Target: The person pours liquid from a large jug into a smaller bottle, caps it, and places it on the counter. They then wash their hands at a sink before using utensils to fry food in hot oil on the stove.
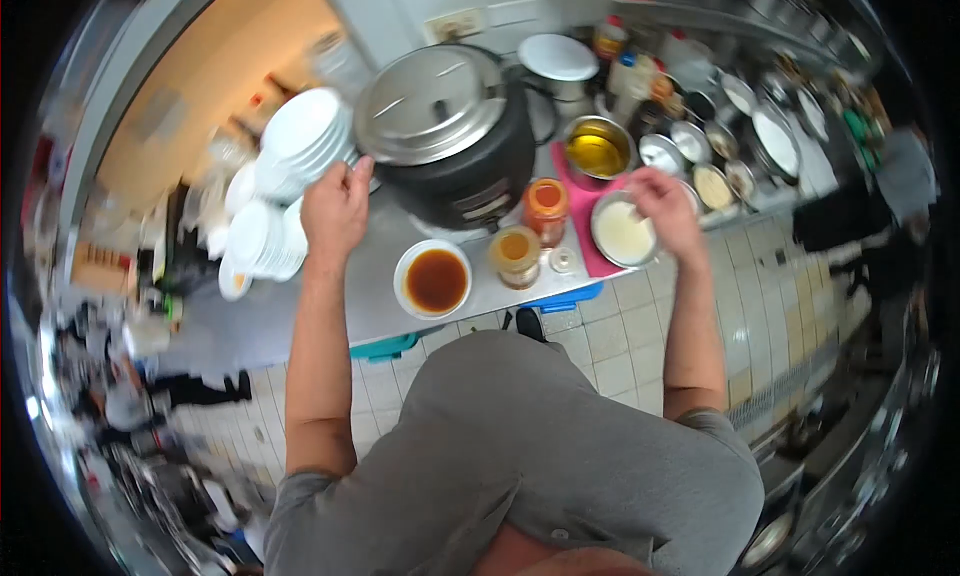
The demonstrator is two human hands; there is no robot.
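Note:
My left hand (pixel 338 208) is between the stacked white bowls (pixel 305 126) and a black soup warmer (pixel 455 181) with a steel lid (pixel 430 106). Its fingers are curled; whatever may be inside them is hidden. Over the rim of a steel bowl of creamy white liquid (pixel 625 234) is my right hand (pixel 662 206), slightly blurred, its fingers pinched together. What it grips cannot be made out. A white bowl of brown broth (pixel 437 280) sits on the steel counter (pixel 380 298) between my arms. Beside it stand a jar of yellowish-brown contents (pixel 515 256) and a jar of red-orange contents (pixel 546 212).
A pot of yellow oil (pixel 598 152) and a pink mat (pixel 592 260) lie to the right. Several bottles (pixel 632 81) and seasoning bowls (pixel 712 188) crowd the back right. More white dishes (pixel 262 238) are stacked left. Other people (pixel 880 211) are at the sides.

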